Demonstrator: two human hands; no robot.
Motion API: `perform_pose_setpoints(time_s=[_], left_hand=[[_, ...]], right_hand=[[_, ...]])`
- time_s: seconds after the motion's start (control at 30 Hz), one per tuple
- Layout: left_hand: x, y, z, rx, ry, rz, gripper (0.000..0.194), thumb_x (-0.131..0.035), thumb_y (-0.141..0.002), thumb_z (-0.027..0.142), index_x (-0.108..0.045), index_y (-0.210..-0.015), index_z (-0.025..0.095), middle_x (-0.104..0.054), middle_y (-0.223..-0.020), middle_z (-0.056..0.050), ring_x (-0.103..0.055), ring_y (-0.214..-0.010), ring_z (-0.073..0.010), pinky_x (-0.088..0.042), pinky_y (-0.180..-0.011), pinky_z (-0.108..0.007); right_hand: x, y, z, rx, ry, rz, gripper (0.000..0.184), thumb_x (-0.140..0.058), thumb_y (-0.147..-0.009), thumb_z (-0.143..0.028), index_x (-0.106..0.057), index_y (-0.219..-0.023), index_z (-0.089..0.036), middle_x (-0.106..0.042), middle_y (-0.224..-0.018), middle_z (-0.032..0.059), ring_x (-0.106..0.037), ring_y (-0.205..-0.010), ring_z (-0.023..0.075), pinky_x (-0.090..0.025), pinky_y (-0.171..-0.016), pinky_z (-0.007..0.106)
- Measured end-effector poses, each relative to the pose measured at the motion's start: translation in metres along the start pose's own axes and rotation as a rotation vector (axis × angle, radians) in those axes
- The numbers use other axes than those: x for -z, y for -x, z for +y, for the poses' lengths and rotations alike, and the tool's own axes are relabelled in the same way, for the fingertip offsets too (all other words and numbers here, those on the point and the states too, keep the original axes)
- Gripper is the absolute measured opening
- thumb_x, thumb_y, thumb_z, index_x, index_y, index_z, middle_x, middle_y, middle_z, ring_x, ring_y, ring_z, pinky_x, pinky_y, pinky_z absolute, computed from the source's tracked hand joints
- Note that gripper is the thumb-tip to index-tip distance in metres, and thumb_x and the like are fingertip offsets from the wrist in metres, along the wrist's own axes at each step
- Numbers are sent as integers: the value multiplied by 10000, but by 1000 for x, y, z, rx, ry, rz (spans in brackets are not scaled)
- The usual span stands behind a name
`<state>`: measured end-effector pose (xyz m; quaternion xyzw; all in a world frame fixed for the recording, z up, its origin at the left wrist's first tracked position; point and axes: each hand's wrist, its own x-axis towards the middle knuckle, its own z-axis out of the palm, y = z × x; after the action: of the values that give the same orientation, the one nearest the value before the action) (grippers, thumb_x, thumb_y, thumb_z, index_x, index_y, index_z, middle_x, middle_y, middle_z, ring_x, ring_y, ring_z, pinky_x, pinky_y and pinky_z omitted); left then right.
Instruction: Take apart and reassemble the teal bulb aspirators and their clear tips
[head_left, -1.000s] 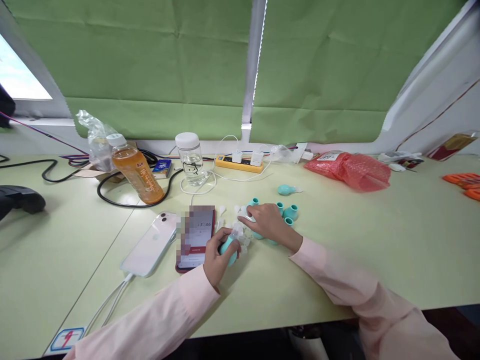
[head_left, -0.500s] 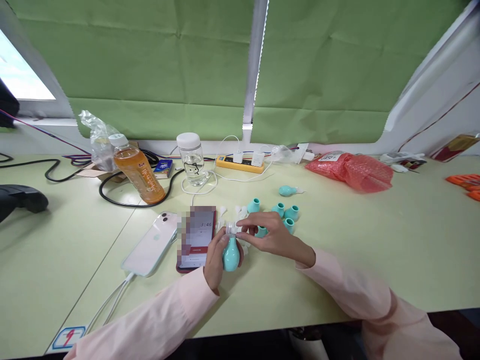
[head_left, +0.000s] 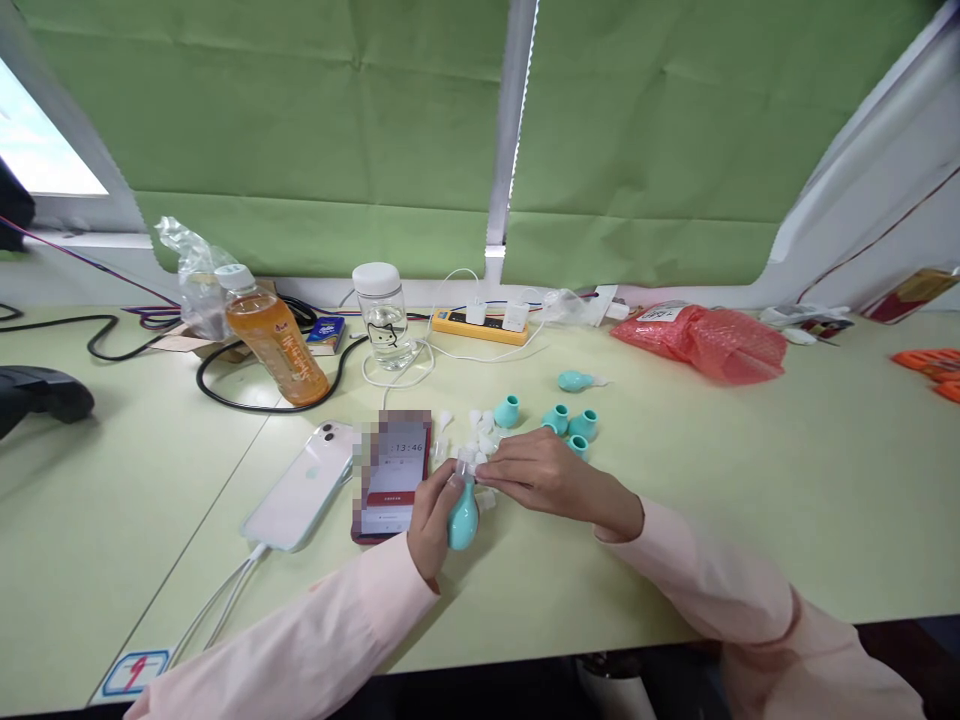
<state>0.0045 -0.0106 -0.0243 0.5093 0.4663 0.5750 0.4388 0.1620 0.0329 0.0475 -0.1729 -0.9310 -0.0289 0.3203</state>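
My left hand (head_left: 431,515) is closed round a teal rubber bulb syringe (head_left: 463,522), held tilted a little above the table. A clear plastic collar (head_left: 466,464) sits at its neck. My right hand (head_left: 551,475) comes in from the right with thumb and fingertips pinched against this collar; part of it is hidden behind the fingers. Just beyond my hands lie several loose teal bulbs (head_left: 584,425) with open necks, some partly covered by my right hand. Small white nozzle tips (head_left: 480,422) and clear pieces are scattered beside them. Farther back rests another bulb syringe (head_left: 576,381) with a pale tip.
Left of my hands lie a phone with a lit screen (head_left: 397,470) and a pale phone (head_left: 300,490) on a cable. Behind stand an orange drink bottle (head_left: 277,345), a clear water bottle (head_left: 384,325) and a yellow power strip (head_left: 480,328). A red bubble-wrap bag (head_left: 701,340) lies back right.
My right hand has turned and lowered slightly, its fingers now drawn together against the collar. The bulb syringe in my left hand has tilted a little and sunk slightly.
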Motion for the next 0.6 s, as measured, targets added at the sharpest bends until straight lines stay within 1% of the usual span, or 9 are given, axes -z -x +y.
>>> perform_pose_setpoints(time_s=[0.03,0.1,0.2,0.27,0.37,0.47,0.53,0.6], left_hand=[[0,0,0,-20,-24,10,232,-478,-749,393,-570,-779,182,-569,-688,-18,-515,-681,-176,-400,-555,-267],[0,0,2,-50,-46,-12,240,-471,-753,396,-576,-710,185,-538,-618,-6,-488,-614,-160,-392,-541,-265],[-1,-1,8,-76,-53,-43,265,-456,-757,407,-575,-662,190,-510,-578,-2,-459,-571,-152,-386,-541,-268],[-1,-2,12,-83,-54,-55,271,-447,-761,410,-578,-671,189,-513,-589,-7,-458,-578,-155,-383,-549,-269],[0,-3,12,-72,-40,-110,269,-433,-775,395,-576,-702,180,-497,-580,-9,-444,-567,-149,-373,-546,-267],[2,-4,9,-63,-13,-131,247,-447,-774,383,-568,-699,181,-478,-574,-3,-422,-553,-135,-362,-536,-255],[2,-5,8,-32,14,-150,237,-445,-780,373,-556,-694,183,-468,-563,3,-411,-536,-126,-352,-522,-248],[1,-5,8,22,51,-195,239,-419,-797,368,-534,-698,183,-453,-535,9,-401,-506,-122,-340,-499,-246]], right_hand=[[2,0,1,4,-13,-18,187,-434,-827,-193,-609,-769,-162,-598,-548,12,-523,-505,103,-349,-452,226],[4,-1,2,11,-43,-36,187,-436,-828,-201,-609,-768,-166,-602,-553,7,-532,-515,101,-358,-461,223],[3,-1,3,18,-44,-6,185,-439,-826,-209,-608,-761,-169,-608,-562,7,-532,-516,103,-358,-464,228],[1,0,4,-7,-72,27,176,-451,-821,-222,-606,-759,-168,-609,-573,11,-530,-519,103,-363,-471,229],[0,1,4,-63,-166,43,149,-484,-806,-241,-605,-781,-157,-623,-618,22,-547,-563,107,-393,-505,223],[1,0,4,-95,-221,15,148,-487,-803,-232,-610,-792,-150,-632,-644,31,-554,-586,112,-410,-533,227],[2,-2,3,-123,-241,4,152,-482,-804,-225,-615,-788,-154,-630,-633,29,-549,-570,112,-410,-530,229],[2,-3,1,-169,-271,4,141,-492,-792,-212,-622,-777,-159,-627,-612,22,-541,-544,108,-407,-514,224]])
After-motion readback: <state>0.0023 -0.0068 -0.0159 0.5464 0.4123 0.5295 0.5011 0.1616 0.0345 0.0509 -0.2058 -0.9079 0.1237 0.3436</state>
